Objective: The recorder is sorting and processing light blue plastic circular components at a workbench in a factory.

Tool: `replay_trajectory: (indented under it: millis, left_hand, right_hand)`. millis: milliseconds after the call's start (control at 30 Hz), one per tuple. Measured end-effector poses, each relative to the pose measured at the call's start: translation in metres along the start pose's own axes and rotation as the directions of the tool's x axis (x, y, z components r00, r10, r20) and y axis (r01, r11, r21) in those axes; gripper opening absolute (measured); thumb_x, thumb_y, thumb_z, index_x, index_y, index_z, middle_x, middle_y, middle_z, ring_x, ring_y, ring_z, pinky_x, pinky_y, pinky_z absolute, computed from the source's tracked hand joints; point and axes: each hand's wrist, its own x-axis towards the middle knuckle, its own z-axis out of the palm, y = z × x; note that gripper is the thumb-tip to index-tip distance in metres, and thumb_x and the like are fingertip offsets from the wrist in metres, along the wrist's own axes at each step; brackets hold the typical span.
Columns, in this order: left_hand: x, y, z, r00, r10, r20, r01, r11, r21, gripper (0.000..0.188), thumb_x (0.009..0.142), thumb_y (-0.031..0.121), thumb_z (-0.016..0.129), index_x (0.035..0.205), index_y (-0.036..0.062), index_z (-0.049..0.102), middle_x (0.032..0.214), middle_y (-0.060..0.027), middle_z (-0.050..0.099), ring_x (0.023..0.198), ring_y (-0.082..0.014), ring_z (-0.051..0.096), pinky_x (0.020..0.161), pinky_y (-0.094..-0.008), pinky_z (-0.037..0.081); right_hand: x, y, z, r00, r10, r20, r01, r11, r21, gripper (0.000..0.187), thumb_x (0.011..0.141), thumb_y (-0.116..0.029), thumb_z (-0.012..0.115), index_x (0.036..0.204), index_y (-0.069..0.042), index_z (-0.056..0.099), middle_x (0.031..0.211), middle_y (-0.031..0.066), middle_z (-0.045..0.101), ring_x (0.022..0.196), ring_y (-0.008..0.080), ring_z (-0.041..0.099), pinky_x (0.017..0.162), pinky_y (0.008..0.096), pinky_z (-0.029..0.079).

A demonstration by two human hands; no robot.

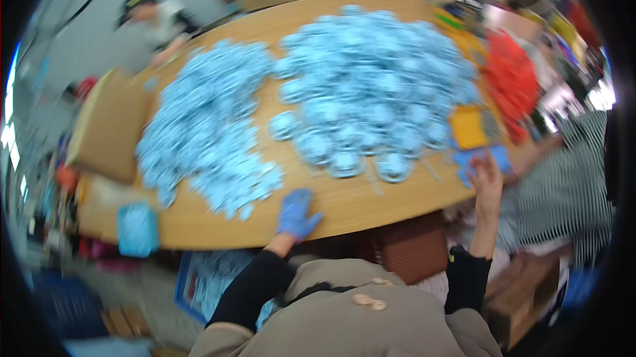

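My left hand (pixel 297 215), in a blue glove, lies on the table's near edge with fingers stretched and thumb apart, holding nothing. My bare right hand (pixel 487 176) is raised at the right edge, fingers apart and slightly bent. Nothing shows in it, though motion blurs it. Just behind it are a blue glove-like shape (pixel 462 157), perhaps on a co-worker's hand, and a yellow square piece (pixel 468 126). Ahead, light-blue cup-shaped pieces (pixel 371 85) make a large heap. A second heap of flatter light-blue pieces (pixel 199 118) spreads to its left.
The wooden table (pixel 265 148) curves round before me. A cardboard box (pixel 111 125) and a blue tub (pixel 138 229) stand at its left. A person in striped clothing (pixel 563 184) is close on my right; another person (pixel 159 22) is at the far left. Red bags (pixel 511 78) lie at right.
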Motion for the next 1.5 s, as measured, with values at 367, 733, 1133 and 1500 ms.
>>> replay_trajectory:
  millis: [367, 733, 1133, 1500]
  left_hand:
    - [-0.073, -0.182, -0.027, 0.807, -0.474, -0.352, 0.4, 0.877, -0.265, 0.073, 0.083, 0.025, 0.059, 0.142, -0.0026, 0.025, 0.145, -0.0221, 0.03, 0.134, -0.0361, 0.028, 0.111, -0.043, 0.022]
    - [0.068, -0.258, -0.099, 0.93, -0.267, -0.254, 0.196, 0.942, -0.272, 0.084, 0.076, 0.017, 0.068, 0.145, 0.0034, 0.02, 0.14, -0.0228, 0.038, 0.128, -0.0353, 0.039, 0.106, -0.0383, 0.031]
    - [0.057, -0.273, -0.188, 0.83, -0.558, 0.005, 0.53, 0.785, -0.32, 0.09, 0.073, 0.016, 0.071, 0.146, 0.0062, 0.019, 0.137, -0.0231, 0.041, 0.125, -0.0348, 0.043, 0.105, -0.0361, 0.033]
    - [0.092, -0.357, -0.142, 0.843, -0.515, 0.152, 0.534, 0.775, -0.337, 0.108, 0.062, 0.01, 0.079, 0.148, 0.0101, 0.013, 0.136, -0.0204, 0.043, 0.119, -0.0294, 0.048, 0.101, -0.0327, 0.036]
  right_hand:
    - [-0.077, 0.15, 0.126, 0.706, 0.462, 0.536, -0.036, 0.78, -0.624, 0.05, 0.082, -0.028, 0.067, 0.122, 0.0, 0.054, 0.11, 0.0131, 0.062, 0.1, 0.0218, 0.059, 0.089, 0.0361, 0.046]
    - [-0.119, -0.291, 0.109, 0.483, -0.874, -0.048, 0.716, 0.363, 0.596, 0.058, 0.075, -0.069, 0.055, 0.064, -0.012, 0.051, 0.061, 0.0001, 0.053, 0.062, 0.0158, 0.051, 0.067, 0.0338, 0.041]
    - [-0.097, 0.166, 0.436, 0.845, 0.226, 0.484, 0.297, 0.554, -0.777, 0.046, 0.067, -0.034, 0.071, 0.102, -0.006, 0.061, 0.102, 0.0144, 0.057, 0.098, 0.0304, 0.055, 0.077, 0.0417, 0.048]
    - [-0.131, 0.236, 0.533, 0.777, 0.128, 0.617, 0.511, 0.444, -0.736, 0.038, 0.067, -0.017, 0.071, 0.103, -0.009, 0.061, 0.102, 0.0108, 0.055, 0.101, 0.0295, 0.051, 0.077, 0.0399, 0.051]
